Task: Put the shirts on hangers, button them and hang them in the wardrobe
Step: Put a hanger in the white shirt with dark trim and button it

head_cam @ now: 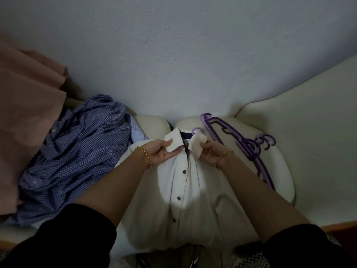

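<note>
A white shirt (195, 192) with dark buttons lies front up on a cream sofa seat, buttoned down its front. A purple hanger hook (197, 129) sticks out of its collar. My left hand (162, 151) pinches the left collar point between thumb and fingers. My right hand (211, 152) pinches the right collar point. A crumpled blue checked shirt (77, 159) lies in a heap to the left. Several purple hangers (243, 144) are stacked on the seat to the right.
The cream sofa (286, 171) has a high arm at the right. A pale wall rises just behind it. Pink fabric (25, 117) hangs at the far left. A striped garment (136, 130) peeks out beside the blue shirt.
</note>
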